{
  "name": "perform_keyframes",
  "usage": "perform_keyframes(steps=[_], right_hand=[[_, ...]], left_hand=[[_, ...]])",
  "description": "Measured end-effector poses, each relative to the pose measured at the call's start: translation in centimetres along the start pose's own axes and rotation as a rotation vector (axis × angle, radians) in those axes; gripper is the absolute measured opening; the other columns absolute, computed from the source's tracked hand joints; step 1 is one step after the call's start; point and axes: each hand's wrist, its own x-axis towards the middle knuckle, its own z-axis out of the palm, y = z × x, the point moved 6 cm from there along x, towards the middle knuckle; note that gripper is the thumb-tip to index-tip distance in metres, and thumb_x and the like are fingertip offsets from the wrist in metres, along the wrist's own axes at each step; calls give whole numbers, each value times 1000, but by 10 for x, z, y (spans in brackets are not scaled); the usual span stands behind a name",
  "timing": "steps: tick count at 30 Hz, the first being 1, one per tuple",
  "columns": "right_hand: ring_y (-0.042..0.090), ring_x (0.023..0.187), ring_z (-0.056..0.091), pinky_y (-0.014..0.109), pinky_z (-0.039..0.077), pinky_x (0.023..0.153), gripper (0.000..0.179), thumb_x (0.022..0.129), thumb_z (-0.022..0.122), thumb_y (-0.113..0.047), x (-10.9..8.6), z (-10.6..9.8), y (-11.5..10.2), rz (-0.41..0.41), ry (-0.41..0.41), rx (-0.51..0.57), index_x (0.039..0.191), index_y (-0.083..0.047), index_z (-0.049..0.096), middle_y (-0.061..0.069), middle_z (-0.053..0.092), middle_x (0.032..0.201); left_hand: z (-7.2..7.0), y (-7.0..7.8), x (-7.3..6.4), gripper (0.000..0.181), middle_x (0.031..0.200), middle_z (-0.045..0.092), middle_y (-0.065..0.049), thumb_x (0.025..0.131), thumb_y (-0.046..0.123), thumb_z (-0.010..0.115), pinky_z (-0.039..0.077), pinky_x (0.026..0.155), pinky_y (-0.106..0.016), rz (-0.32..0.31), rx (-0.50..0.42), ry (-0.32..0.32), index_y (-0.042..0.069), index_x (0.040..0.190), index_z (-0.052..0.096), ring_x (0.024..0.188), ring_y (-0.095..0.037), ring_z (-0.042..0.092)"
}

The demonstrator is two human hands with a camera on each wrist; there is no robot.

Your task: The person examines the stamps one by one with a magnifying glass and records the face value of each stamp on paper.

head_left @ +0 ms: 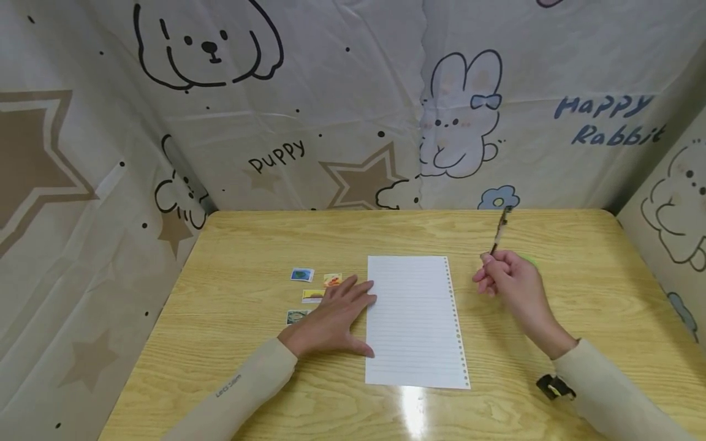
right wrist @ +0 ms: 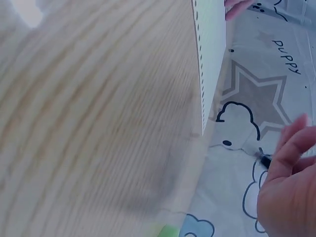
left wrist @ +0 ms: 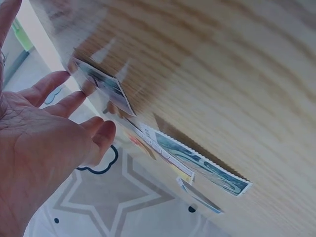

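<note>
A white lined sheet of paper with punched holes along its right edge lies flat on the wooden table. My left hand is spread at its left edge, fingertips and thumb touching the margin. Several small postage stamps lie left of the paper: a blue one, an orange one, a yellow one and a dark green one, some partly behind the hand. My right hand, raised right of the paper, pinches a slim dark pen. Its dark tip shows in the right wrist view.
A light green object sits mostly hidden behind the right hand; its kind cannot be told. A cartoon-printed cloth hangs along the back edge and both sides of the table.
</note>
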Motion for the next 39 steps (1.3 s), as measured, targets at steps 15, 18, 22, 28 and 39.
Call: perform_keyframes(steps=[15,18,22,28,39], right_hand=[[12,57,61,25,52,52,32,108,72,-21,-5,34,-7,-73,190,324,101,2,50,13,72,78],[13,54,59,26,51,49,31,108,72,-20,-5,42,-9,-97,202,323,99,2,52,13,71,76],[13,50,57,27,52,48,32,108,72,-23,1,53,-12,-106,186,250,99,2,54,14,68,72],[10,58,67,29,61,58,29,108,72,-17,13,74,-15,-92,141,233,99,3,53,14,74,78],[17,67,62,23,45,57,27,108,72,-22,29,115,-14,-4,38,62,93,-4,58,10,74,82]], left_hand=[[2,-2,1,108,178,24,-16,79,64,92,14,124,-72,-3,28,-24,7,161,49,163,-46,14],[2,-1,1,108,177,25,-17,79,65,92,15,123,-72,3,42,-25,7,160,49,162,-46,16],[0,0,1,107,176,26,-17,79,66,92,17,122,-72,4,61,-20,8,159,50,161,-46,19],[1,-2,1,107,176,28,-17,79,67,91,18,122,-72,-3,74,-16,8,159,50,160,-46,21],[2,-2,4,107,176,27,-16,80,68,89,18,123,-69,-4,96,-23,8,159,50,160,-45,21]])
